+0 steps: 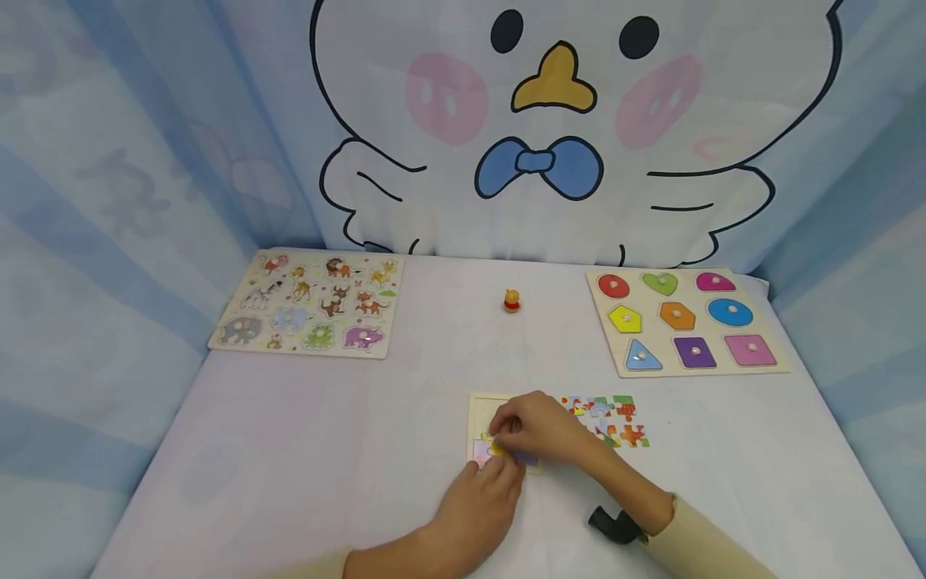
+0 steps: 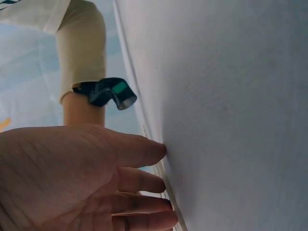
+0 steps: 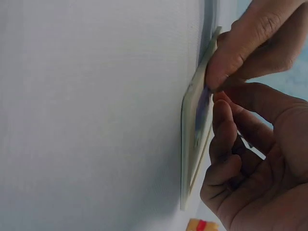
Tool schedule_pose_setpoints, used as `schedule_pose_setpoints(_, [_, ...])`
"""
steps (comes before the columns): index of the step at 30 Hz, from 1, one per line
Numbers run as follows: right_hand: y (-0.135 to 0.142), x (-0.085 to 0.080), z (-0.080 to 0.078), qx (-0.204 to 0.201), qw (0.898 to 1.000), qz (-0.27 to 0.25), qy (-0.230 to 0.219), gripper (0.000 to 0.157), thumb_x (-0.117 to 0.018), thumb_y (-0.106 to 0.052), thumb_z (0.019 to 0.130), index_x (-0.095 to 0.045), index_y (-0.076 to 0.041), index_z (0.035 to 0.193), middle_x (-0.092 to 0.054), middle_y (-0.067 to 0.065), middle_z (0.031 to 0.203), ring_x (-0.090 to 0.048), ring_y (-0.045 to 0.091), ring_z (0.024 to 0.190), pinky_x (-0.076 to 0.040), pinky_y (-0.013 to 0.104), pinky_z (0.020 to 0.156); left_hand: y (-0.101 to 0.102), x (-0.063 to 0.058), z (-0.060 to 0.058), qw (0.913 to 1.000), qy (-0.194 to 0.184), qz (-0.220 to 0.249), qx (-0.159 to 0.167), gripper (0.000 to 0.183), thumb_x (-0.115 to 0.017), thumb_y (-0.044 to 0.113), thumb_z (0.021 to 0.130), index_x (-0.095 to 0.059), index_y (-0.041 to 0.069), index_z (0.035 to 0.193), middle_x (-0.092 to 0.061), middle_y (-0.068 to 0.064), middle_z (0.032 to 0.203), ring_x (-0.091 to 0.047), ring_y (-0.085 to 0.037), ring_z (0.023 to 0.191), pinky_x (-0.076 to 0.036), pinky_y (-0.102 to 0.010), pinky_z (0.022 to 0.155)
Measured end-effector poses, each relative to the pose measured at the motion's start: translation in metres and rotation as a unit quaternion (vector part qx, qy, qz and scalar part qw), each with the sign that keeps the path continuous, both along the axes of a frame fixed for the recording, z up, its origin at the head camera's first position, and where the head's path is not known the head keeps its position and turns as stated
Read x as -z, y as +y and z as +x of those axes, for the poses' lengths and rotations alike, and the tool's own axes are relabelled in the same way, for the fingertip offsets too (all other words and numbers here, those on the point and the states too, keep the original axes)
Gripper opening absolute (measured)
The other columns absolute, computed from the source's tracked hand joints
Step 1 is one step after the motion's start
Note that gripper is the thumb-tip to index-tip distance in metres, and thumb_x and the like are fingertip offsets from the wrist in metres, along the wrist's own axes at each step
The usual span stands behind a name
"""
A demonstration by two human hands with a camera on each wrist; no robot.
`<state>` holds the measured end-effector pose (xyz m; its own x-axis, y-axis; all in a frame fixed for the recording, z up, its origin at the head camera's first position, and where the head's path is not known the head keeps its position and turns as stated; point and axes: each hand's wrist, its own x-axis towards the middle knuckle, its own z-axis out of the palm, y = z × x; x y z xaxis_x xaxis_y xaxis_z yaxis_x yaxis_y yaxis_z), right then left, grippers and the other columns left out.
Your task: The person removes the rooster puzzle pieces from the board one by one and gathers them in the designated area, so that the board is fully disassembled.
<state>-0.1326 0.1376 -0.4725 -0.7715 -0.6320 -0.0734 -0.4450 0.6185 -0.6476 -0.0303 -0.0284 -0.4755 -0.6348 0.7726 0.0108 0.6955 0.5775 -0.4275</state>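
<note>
A small wooden puzzle tray lies at the front middle of the table, with pink and purple puzzle pieces along its near side. My right hand is over the tray, thumb and forefinger pinching a small yellowish puzzle piece, mostly hidden. In the right wrist view the right hand meets the left hand's fingertips at the tray. My left hand rests its fairly straight fingers on the tray's near edge. The left wrist view shows the left hand with fingers extended.
Loose jigsaw pieces lie right of the tray. An animal board stands back left, a shape board back right, and a tiny red-and-yellow figure between them. A black wrist mount hangs by the right forearm.
</note>
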Motion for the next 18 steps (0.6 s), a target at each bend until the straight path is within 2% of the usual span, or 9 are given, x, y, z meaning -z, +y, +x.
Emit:
schedule_pose_setpoints(6, [-0.0045, -0.0001, 0.0017, -0.007, 1.0, 0.016, 0.004, 0.008, -0.073, -0.009, 0.084, -0.075, -0.017, 0.083, -0.063, -0.018, 0.074, -0.054, 0.002, 0.066, -0.048, 0.025, 0.064, 0.0011, 0.0002, 0.0018, 0.9999, -0.001, -0.015, -0.003, 0.059, -0.062, 0.046, 0.093, -0.053, 0.014, 0.142, -0.052, -0.001, 0.128, -0.043, -0.013, 0.099, -0.039, -0.02, 0.066])
schedule_pose_setpoints(13, [-0.0031, -0.0004, 0.0009, -0.008, 1.0, 0.009, -0.004, 0.01, -0.071, -0.008, 0.087, -0.075, -0.016, 0.083, -0.065, -0.017, 0.077, -0.054, 0.002, 0.066, -0.048, 0.025, 0.064, 0.0013, -0.0004, 0.0032, 1.0, -0.002, 0.002, -0.006, 0.058, -0.064, 0.042, 0.091, -0.056, 0.011, 0.139, -0.056, -0.004, 0.13, -0.048, -0.015, 0.099, -0.042, -0.021, 0.067])
schedule_pose_setpoints(18, [-0.0041, 0.0007, 0.0005, -0.009, 1.0, -0.003, -0.022, 0.011, -0.071, -0.005, 0.085, -0.074, -0.015, 0.082, -0.062, -0.015, 0.073, -0.052, 0.003, 0.064, -0.047, 0.025, 0.062, -0.0003, -0.0004, 0.0023, 0.9994, -0.031, 0.01, -0.014, 0.064, -0.071, 0.044, 0.086, -0.055, 0.012, 0.139, -0.054, -0.002, 0.128, -0.047, -0.013, 0.098, -0.041, -0.021, 0.067])
